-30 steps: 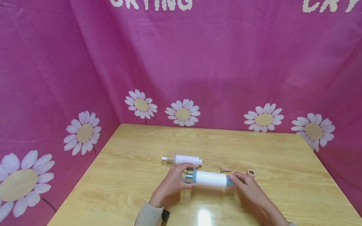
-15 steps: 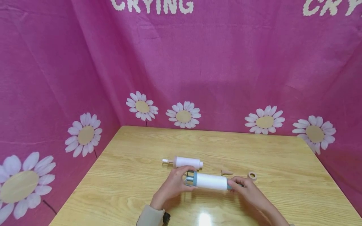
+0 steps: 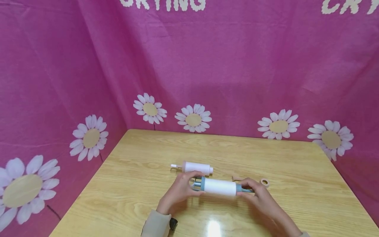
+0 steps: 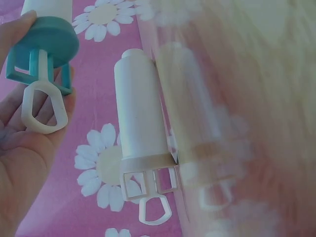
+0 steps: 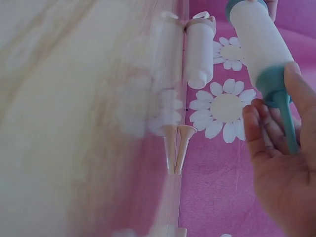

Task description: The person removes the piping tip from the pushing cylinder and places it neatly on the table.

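Both hands hold a white-barrelled icing syringe [image 3: 220, 187] level above the table. My left hand [image 3: 179, 191] grips its teal collar between thumb and fingers. A white plunger ring [image 4: 27, 106] hangs out of that end, over the palm in the left wrist view. At the other end, my right hand [image 3: 260, 196] holds the teal end cap [image 5: 271, 81], thumb on one side and fingers on the other. A long thin teal nozzle [image 5: 286, 116] sticks out of the cap toward the right palm.
Behind the left hand lies a second icing syringe [image 3: 196, 168] with beige-pink parts. A loose beige nozzle [image 5: 182, 148] lies on the wooden table [image 3: 142, 158], partly behind the right hand in the head view. A beige ring [image 3: 267, 185] is beyond that hand. Pink cloth [image 3: 231, 65] hangs around the table.
The right hand's fingers have spread and shifted around the teal cap, so the nozzle shows more plainly in the head view. The left hand keeps its grip in nearly the same place.
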`<state>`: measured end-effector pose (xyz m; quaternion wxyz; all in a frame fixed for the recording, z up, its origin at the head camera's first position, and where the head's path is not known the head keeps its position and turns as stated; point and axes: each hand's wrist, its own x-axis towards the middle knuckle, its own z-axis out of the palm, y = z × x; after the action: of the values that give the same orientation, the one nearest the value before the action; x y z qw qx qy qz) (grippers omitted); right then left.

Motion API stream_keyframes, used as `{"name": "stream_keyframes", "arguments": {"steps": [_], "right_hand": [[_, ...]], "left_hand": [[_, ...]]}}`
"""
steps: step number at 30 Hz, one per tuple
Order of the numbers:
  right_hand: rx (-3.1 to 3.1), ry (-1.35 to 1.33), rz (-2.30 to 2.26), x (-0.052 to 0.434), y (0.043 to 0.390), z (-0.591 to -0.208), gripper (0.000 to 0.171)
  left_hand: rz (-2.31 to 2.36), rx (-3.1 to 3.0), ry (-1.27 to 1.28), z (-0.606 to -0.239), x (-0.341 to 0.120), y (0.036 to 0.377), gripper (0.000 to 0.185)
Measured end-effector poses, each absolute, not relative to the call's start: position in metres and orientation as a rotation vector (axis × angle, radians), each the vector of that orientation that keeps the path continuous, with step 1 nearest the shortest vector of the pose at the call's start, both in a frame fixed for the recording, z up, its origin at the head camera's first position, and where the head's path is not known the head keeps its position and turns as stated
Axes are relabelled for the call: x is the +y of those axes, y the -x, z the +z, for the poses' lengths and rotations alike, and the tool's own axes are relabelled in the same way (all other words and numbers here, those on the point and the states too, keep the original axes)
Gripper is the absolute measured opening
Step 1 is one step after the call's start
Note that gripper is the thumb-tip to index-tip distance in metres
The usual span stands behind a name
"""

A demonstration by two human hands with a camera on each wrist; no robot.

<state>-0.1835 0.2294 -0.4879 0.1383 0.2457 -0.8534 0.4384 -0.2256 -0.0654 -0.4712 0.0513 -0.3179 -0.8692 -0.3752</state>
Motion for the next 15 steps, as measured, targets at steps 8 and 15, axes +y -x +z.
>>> {"name": "stream_keyframes", "arguments": {"steps": [8,15], "right_hand": [[-2.369,-0.839,1.139,0.2318,0.1889,-0.4880,0.045],[-2.327,-0.892,1.061,0.2319,0.1905,-0.4902,0.054]], "left_hand": [[-1.175,-2.630,0.983,-0.4695,-0.0666,0.2256,0.050],[-1.210,-2.635,0.986,-0.4688,-0.0674,0.2250,0.050]]}}
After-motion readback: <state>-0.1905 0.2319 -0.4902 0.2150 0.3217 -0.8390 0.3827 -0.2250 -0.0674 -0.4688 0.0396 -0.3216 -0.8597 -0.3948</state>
